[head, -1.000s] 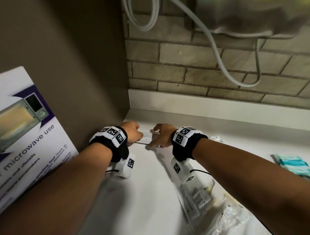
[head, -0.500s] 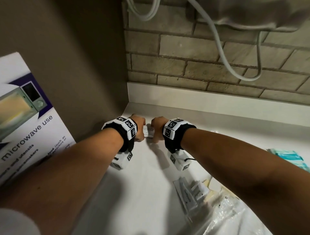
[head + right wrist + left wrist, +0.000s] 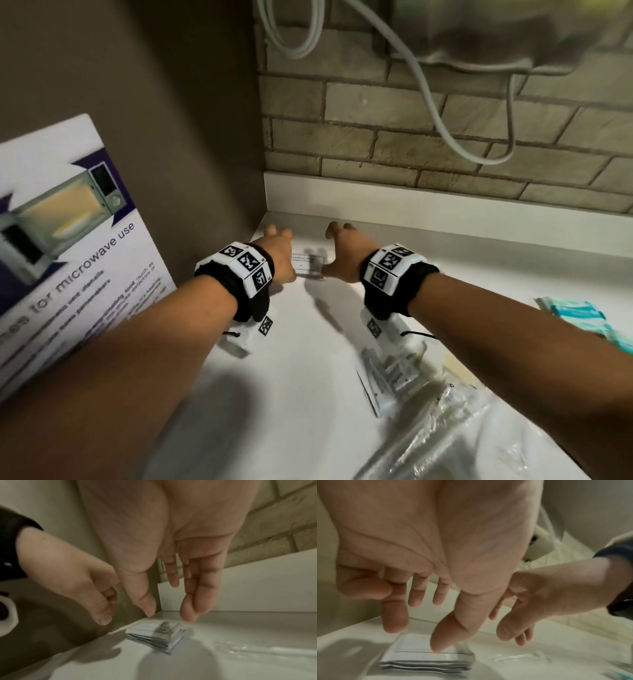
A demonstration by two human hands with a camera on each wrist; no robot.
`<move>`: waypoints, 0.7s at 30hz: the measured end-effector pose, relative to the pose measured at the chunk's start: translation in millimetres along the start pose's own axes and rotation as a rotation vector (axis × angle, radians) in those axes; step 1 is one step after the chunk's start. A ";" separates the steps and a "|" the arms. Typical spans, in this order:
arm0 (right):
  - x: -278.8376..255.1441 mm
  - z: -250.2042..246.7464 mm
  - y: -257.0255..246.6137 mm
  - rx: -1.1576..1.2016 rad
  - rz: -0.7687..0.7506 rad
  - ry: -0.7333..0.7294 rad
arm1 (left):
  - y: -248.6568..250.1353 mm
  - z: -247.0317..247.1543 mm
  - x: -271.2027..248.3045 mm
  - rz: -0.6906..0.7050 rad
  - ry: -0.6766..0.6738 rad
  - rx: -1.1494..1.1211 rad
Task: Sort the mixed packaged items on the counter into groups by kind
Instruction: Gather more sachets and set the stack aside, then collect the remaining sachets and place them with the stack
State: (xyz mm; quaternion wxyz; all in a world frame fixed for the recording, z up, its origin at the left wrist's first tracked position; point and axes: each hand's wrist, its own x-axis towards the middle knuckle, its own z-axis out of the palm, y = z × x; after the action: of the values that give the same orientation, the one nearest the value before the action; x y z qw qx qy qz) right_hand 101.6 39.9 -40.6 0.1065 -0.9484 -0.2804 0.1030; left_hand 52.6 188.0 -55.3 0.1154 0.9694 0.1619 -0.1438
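Observation:
A small stack of white sachets (image 3: pixel 307 265) (image 3: pixel 426 657) (image 3: pixel 157 635) lies flat on the white counter (image 3: pixel 301 377) near the back left corner. My left hand (image 3: pixel 279 245) (image 3: pixel 412 615) hovers just left of and above the stack, fingers spread and straight, holding nothing. On the stack's right side, my right hand (image 3: pixel 339 246) (image 3: pixel 169 601) is likewise open and empty. A clear wrapped item (image 3: pixel 257 649) lies on the counter to the right of the stack.
More white sachets (image 3: pixel 383 380) and a crinkled clear plastic bag (image 3: pixel 455 428) lie at the front right. Teal packets (image 3: pixel 579 313) sit at the right edge. A microwave-use sign (image 3: pixel 68 246) leans at left. A brick wall (image 3: pixel 411 137) with a hanging white cable (image 3: pixel 431 99) backs the counter.
Both hands held the sachet stack between them near the back corner; now they have let go and lifted with fingers spread, leaving the stack flat on the counter.

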 end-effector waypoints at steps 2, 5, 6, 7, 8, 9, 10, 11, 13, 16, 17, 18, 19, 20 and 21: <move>-27.3 -10.2 11.2 -0.032 -0.017 -0.049 | 10.8 2.0 -22.5 0.090 0.016 -0.023; -65.9 -14.7 30.6 -0.129 -0.002 -0.297 | 36.1 12.7 -60.2 0.253 -0.046 -0.079; -78.1 -14.6 35.5 -0.161 0.005 -0.360 | 45.0 18.3 -71.0 0.286 -0.101 -0.117; -92.4 -12.6 40.6 -0.190 0.012 -0.402 | 53.0 25.5 -83.3 0.318 -0.158 -0.132; -103.0 -11.4 45.0 -0.226 0.004 -0.424 | 59.5 31.5 -90.7 0.356 -0.195 -0.116; -115.6 -8.9 49.6 -0.255 -0.002 -0.435 | 65.2 38.5 -98.6 0.396 -0.218 -0.078; -125.0 -6.5 53.4 -0.275 -0.011 -0.436 | 68.6 45.1 -101.9 0.433 -0.222 -0.051; -133.3 -3.1 57.3 -0.290 -0.016 -0.435 | 71.0 51.7 -104.3 0.461 -0.221 -0.025; -147.0 5.6 65.0 -0.319 -0.011 -0.440 | 76.0 64.3 -106.3 0.504 -0.209 0.031; -155.7 17.4 71.8 -0.285 0.005 -0.405 | 79.9 79.8 -108.1 0.518 -0.144 0.086; -157.9 19.4 73.0 -0.249 0.011 -0.384 | 80.7 84.1 -109.5 0.508 -0.114 0.064; -158.5 19.6 71.9 -0.217 0.018 -0.370 | 80.8 86.6 -109.5 0.498 -0.085 0.038; -159.3 20.0 71.0 -0.197 0.019 -0.365 | 81.5 88.9 -110.1 0.492 -0.063 0.018; -158.7 20.3 69.5 -0.199 0.015 -0.369 | 81.6 88.9 -110.4 0.486 -0.049 0.011; -157.3 20.6 68.1 -0.214 0.002 -0.374 | 81.3 89.2 -109.9 0.478 -0.041 0.008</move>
State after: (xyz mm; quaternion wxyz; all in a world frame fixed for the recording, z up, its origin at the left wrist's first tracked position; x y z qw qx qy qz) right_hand 1.8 -100.1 -56.6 -0.0487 -0.9189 -0.3036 0.2472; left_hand -40.4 58.2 -89.2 0.1455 0.9776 -0.0749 -0.1327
